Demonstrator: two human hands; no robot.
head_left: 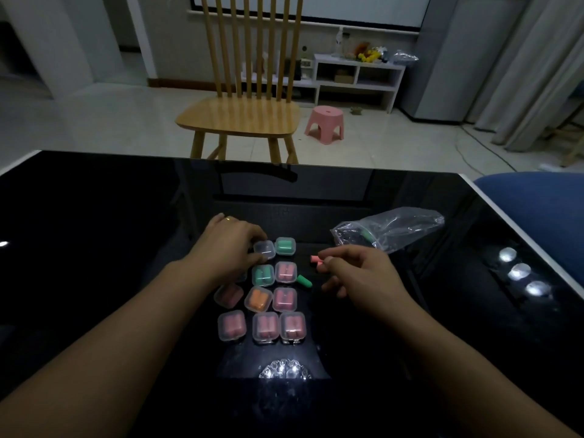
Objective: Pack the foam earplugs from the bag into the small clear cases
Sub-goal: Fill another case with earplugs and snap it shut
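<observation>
On the glossy black table a cluster of small clear cases sits in rough rows in front of the person. The left hand is curled over the far left of the cluster, its grip closed on an empty clear case — thumb and fingertips pinch its sides while it rests on the table. Just beside that, to the right, stands a shut case with green earplugs.

The right hand hovers to the right of the cases, its thumb and forefinger pinching pink earplugs; whether it is one plug or two I cannot tell. A loose green earplug lies on the table, just beside the pink-filled case in the second row.

Nearer the person, the rows hold a green-filled case, an orange-filled case and several more with pink plugs, the closest row being three pink ones side by side.

The clear plastic bag lies crumpled on the table beyond the right hand, mouth toward the cases, with something green showing inside.

Past the table stand a wooden chair and a pink stool on the tiled floor.
</observation>
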